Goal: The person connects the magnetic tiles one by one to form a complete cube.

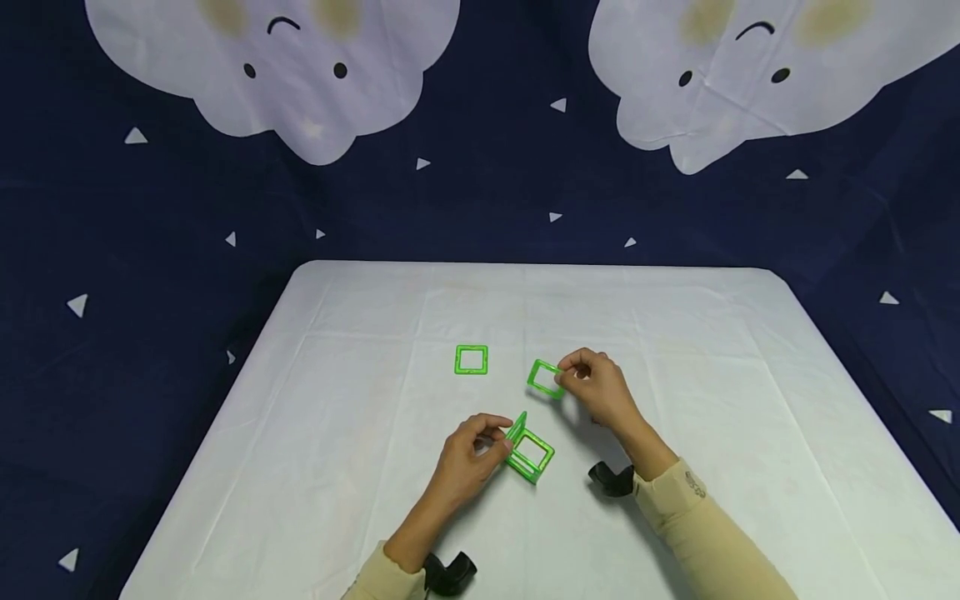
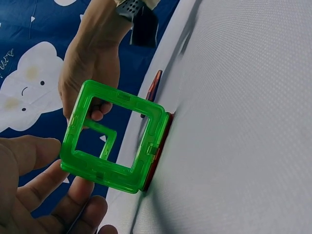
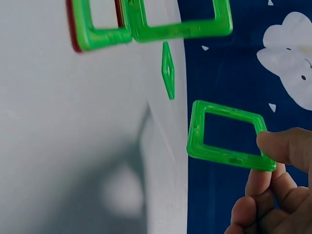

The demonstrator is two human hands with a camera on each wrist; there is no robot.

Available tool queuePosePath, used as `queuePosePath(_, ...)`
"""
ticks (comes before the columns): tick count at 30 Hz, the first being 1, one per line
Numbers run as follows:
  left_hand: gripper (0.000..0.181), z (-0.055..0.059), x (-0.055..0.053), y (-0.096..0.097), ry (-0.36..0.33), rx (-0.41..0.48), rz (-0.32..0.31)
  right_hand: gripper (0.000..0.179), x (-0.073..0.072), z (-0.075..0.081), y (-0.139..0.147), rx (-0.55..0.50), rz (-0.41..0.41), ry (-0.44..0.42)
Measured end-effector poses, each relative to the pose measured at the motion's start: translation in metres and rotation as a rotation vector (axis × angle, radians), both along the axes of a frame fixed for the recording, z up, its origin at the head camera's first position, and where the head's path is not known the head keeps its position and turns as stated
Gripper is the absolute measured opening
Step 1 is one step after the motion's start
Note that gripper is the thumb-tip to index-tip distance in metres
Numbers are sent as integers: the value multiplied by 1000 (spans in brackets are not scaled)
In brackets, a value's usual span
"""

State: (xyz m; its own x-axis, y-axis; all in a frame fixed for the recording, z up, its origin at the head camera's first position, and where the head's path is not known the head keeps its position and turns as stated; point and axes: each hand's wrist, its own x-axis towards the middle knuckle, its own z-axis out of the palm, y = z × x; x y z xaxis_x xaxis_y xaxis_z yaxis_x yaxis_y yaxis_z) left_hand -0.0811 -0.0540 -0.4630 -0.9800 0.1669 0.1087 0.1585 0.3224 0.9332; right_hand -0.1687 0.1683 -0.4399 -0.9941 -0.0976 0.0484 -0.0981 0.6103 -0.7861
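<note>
My left hand pinches a green square-frame magnetic tile between thumb and fingers. This tile stands steeply upright along one edge of a flat green tile on the table. In the left wrist view a reddish edge shows along the flat tile; I cannot tell whether it is a separate piece. To the upper right, my right hand holds another green square-frame tile by one corner, apart from the joined pair. A single green tile lies flat farther back, touched by neither hand.
A white cloth covers the table. Behind it hangs a dark blue curtain with clouds and small white triangles. Black wrist-worn devices sit near the right cuff and the left cuff.
</note>
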Motion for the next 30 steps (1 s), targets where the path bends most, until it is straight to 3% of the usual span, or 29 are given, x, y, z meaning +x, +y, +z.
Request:
queuePosePath(14,19,-2,-1,0,39,-3,-1,10,34,-9,-5,-7,-85,-32)
queuePosePath(21,20,1,-1,0,37,-33,-2,8,42,-13,-8,15,-86,42)
queuePosePath(30,21,3,0,0,24,-44,4,7,49,-18,-11,14,-84,-15)
